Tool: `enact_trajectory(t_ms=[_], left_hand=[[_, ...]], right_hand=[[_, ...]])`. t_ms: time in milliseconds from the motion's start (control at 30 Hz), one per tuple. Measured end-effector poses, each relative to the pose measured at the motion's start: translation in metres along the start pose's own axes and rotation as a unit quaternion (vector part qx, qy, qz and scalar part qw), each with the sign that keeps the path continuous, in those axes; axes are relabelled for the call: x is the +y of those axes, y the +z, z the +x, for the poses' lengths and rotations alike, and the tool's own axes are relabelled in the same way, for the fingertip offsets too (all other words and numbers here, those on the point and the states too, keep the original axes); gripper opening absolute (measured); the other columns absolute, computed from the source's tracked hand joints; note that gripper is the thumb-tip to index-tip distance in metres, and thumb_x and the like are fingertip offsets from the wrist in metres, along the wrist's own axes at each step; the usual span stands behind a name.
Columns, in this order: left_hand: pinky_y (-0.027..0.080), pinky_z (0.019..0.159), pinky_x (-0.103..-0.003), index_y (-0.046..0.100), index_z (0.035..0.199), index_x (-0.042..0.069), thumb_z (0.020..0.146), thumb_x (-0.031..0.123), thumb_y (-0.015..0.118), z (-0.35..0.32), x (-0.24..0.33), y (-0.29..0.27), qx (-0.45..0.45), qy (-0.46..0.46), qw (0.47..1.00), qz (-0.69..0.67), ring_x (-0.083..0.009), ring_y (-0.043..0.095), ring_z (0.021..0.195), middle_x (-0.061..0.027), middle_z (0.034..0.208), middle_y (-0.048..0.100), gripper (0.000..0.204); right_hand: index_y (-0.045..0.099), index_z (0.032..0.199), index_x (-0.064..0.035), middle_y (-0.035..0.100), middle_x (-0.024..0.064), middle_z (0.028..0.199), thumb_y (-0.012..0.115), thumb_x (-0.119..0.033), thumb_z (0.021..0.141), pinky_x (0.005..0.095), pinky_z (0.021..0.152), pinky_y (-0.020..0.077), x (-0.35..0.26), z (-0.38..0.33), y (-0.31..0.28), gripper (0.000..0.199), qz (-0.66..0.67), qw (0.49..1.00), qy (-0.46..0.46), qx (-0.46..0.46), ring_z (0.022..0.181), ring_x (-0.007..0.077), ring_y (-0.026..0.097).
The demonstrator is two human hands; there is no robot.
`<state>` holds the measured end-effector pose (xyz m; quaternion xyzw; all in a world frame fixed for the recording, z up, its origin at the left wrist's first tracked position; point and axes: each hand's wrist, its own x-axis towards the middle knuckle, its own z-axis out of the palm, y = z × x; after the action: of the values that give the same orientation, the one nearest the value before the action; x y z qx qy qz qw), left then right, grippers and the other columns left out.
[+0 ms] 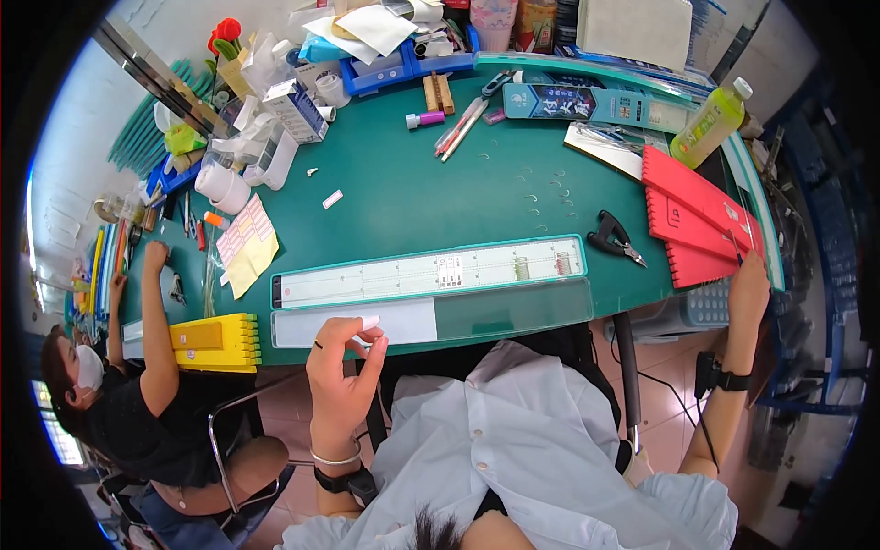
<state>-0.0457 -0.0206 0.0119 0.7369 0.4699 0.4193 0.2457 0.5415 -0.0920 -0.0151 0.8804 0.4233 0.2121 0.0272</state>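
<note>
step: sorting small parts at long clear box (431,275) | left hand (341,367) fingers pinch small white piece, near side of box | right hand (747,289) fingers grip red tray (692,215), right of box | next likely needs steady placement into box

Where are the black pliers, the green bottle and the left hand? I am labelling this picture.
black pliers (612,235), head view, on the handles.
green bottle (708,125), head view, mid-body.
left hand (343,365), head view, back of the hand.
</note>
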Motion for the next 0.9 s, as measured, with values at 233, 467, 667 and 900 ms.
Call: enact_trajectory(t_ms=[233, 467, 667, 900], left_hand=[[0.047, 0.062, -0.028, 0.062, 0.109, 0.003, 0.085, -0.004, 0.071, 0.005, 0.004, 0.003, -0.001, 0.028, 1.0, 0.001, -0.0179, 0.063, 0.079, -0.0086, 0.091, 0.067, 0.026], [0.048, 0.064, -0.026, 0.06, 0.115, 0.001, 0.086, -0.006, 0.069, 0.006, 0.008, 0.014, -0.039, 0.047, 0.998, -0.01, -0.016, 0.063, 0.08, -0.0096, 0.093, 0.066, 0.031], [0.051, 0.065, -0.027, 0.058, 0.124, 0.001, 0.086, -0.005, 0.07, 0.007, 0.031, 0.041, -0.08, 0.048, 0.99, -0.108, -0.0171, 0.064, 0.082, -0.0111, 0.096, 0.067, 0.039], [0.054, 0.071, -0.028, 0.064, 0.12, 0.0, 0.08, -0.004, 0.075, 0.007, 0.039, 0.054, -0.252, 0.068, 0.957, -0.128, -0.0191, 0.066, 0.085, -0.0117, 0.103, 0.069, 0.042]], right_hand=[[0.051, 0.109, 0.0032, 0.052, 0.0202, 0.122, 0.069, -0.007, 0.087, 0.0498, 0.075, 0.0557, -0.016, -0.004, -0.006, 0.03, 0.027, 0.999, 0.012, 0.035, 0.093, 0.0426, 0.067], [0.05, 0.111, 0.0027, 0.053, 0.0183, 0.122, 0.068, -0.009, 0.089, 0.0497, 0.075, 0.0559, -0.022, -0.009, -0.002, 0.031, 0.032, 0.997, 0.046, 0.052, 0.093, 0.0434, 0.066], [0.051, 0.11, 0.0015, 0.056, 0.0184, 0.119, 0.064, -0.011, 0.091, 0.0493, 0.072, 0.0557, -0.012, -0.006, 0.004, 0.027, 0.049, 0.995, 0.048, 0.076, 0.09, 0.0428, 0.067], [0.058, 0.106, -0.0023, 0.065, 0.0167, 0.101, 0.064, -0.008, 0.091, 0.0434, 0.073, 0.0527, -0.034, -0.025, -0.056, 0.017, 0.233, 0.958, 0.017, 0.169, 0.09, 0.0354, 0.067]])
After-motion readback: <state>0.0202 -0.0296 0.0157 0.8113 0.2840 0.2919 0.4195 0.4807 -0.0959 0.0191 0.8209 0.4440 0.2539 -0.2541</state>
